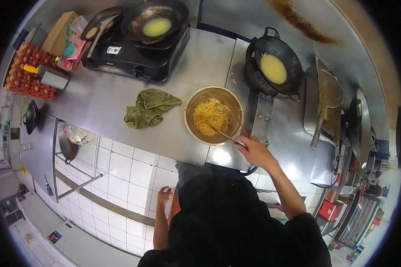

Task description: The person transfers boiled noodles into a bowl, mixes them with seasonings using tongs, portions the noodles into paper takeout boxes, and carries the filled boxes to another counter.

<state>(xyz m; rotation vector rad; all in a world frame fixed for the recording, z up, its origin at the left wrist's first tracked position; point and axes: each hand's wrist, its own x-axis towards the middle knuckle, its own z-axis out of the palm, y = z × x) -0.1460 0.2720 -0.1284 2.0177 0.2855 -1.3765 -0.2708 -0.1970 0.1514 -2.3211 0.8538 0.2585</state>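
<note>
My right hand [253, 151] is closed around a long thin utensil [227, 135]. Its far end is buried in yellow noodles [211, 116], so I cannot tell what kind of utensil it is. The noodles lie in a round metal mixing bowl [192, 129] near the front edge of the steel counter. My left hand [165, 196] hangs low beside my body, away from the counter, fingers loosely curled and apart, with nothing visible in it. A crumpled green cloth [150, 108] lies left of the bowl.
A black gas stove [133, 66] carries a wok [133, 22] with yellow liquid. Another black wok [292, 58] with yellow liquid stands back right, beside a strainer [333, 91]. Stacked egg trays [26, 73] are far left. A metal side table [38, 147] stands at left.
</note>
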